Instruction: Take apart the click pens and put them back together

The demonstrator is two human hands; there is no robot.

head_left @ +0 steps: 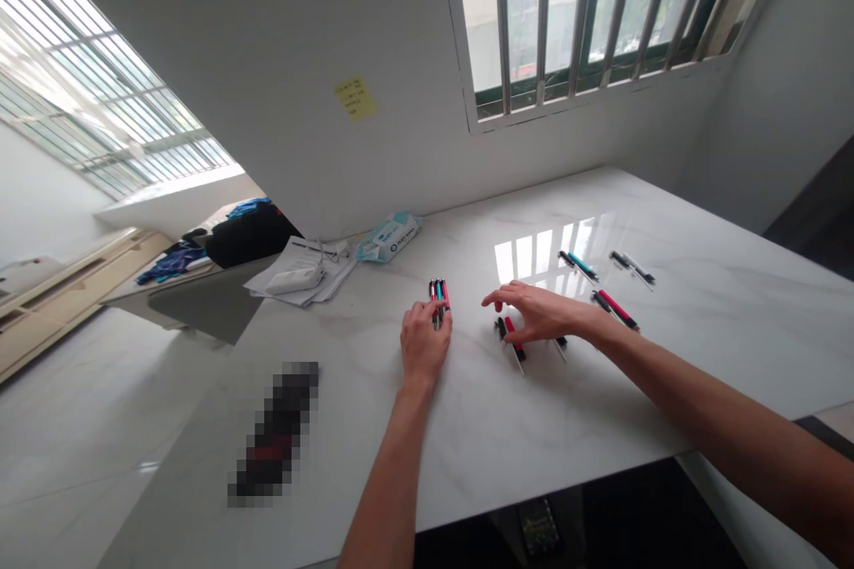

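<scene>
The left hand [423, 342] curls over a row of pens [439, 291] on the counter [480, 436]; whether it grips, I cannot tell. The right hand [535, 311], fingers parted, arches over a red barrel [510, 325]. Behind lies a wipes pack [389, 239], contents hidden.

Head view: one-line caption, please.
Left hand on pens, right hand over pen parts, at a white table.

yellow note [356, 99], blue pkt [390, 237], txt on both illeg.
</scene>
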